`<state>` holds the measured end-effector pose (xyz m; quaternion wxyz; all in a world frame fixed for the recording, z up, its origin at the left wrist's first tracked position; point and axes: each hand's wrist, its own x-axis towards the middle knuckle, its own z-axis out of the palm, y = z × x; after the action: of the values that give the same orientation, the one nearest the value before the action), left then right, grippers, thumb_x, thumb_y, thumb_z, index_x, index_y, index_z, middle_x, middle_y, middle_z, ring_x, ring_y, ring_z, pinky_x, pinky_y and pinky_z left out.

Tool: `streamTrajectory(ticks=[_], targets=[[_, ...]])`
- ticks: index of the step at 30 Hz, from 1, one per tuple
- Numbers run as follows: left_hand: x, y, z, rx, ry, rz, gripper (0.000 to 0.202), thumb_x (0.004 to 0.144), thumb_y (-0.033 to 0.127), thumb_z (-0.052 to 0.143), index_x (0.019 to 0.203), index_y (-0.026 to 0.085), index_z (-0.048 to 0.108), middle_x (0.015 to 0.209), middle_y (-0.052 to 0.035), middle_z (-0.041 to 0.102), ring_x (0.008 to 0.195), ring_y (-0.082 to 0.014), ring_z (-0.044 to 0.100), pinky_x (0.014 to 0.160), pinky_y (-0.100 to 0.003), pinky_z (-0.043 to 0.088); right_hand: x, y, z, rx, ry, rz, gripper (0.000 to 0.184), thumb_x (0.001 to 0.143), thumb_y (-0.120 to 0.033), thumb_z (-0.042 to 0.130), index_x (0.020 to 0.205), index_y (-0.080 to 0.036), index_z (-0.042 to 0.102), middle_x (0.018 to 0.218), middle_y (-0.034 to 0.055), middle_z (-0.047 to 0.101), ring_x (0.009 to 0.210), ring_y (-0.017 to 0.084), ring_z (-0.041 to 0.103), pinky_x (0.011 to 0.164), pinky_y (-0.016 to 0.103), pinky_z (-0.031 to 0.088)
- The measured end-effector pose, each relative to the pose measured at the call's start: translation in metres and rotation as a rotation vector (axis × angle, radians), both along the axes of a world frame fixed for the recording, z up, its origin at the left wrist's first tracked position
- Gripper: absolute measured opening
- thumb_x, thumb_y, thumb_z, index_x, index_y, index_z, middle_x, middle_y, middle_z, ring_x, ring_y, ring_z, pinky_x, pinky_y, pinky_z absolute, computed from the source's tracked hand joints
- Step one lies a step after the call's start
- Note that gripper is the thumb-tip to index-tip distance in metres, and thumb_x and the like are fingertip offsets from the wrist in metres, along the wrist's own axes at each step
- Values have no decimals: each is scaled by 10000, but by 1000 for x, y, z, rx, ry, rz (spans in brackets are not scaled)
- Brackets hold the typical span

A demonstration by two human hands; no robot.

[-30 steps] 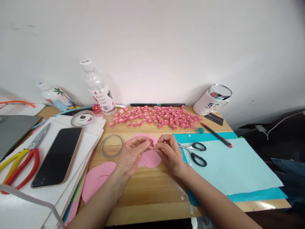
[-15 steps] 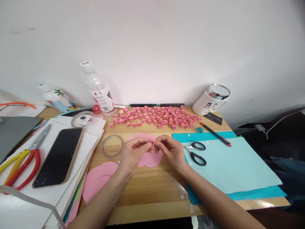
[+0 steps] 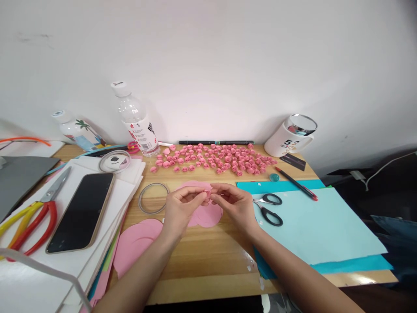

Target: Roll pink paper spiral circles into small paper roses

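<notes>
Between the fingertips of my left hand (image 3: 186,205) is a small pink rolled paper rose (image 3: 207,194), pinched at the middle of the desk. My right hand (image 3: 235,203) meets it from the other side, thumb and fingers closed at the rose's edge. Pink paper circles (image 3: 208,217) lie on the wood beneath both hands. Another pink paper piece (image 3: 138,237) is partly covered by my left forearm. Along the wall spread many finished-looking paper roses (image 3: 224,158). A roll of tape (image 3: 153,198) lies left of my left hand, and black-handled scissors (image 3: 272,210) are just right of my right hand.
Blue paper sheets (image 3: 312,230) cover the right side, with a pen (image 3: 296,184) across them. A white mug (image 3: 289,137) and a plastic bottle (image 3: 138,126) stand by the wall. On the left, a phone (image 3: 81,213) and red-yellow scissors (image 3: 35,219) rest on white papers.
The fingers of my right hand have shifted slightly closer around the rose, and its thumb sits nearer the left fingertips. The view has moved very slightly; other things stay in place.
</notes>
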<state>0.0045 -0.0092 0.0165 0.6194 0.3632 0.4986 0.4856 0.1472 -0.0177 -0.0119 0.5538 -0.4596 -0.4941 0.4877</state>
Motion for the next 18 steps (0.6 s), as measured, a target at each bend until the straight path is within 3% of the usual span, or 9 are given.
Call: streamTrajectory(ticks=[8,18], targets=[[-1,1,-1,26,40,-50,144,592,207,767,709,146,711,628,-29,691,575,-138,623,618,-284,536,2,4,4,-129,86,-30,233,630,-291,769,812,-183,671,712,18,693,622,139,634,640,305,551],[-1,0,-2,7,46,-31,143,590,207,771,716,150,734,683,-44,720,611,-157,652,671,-300,553,0,3,2,-104,103,-4,208,663,-290,747,818,-185,656,778,31,711,698,161,672,706,329,570]])
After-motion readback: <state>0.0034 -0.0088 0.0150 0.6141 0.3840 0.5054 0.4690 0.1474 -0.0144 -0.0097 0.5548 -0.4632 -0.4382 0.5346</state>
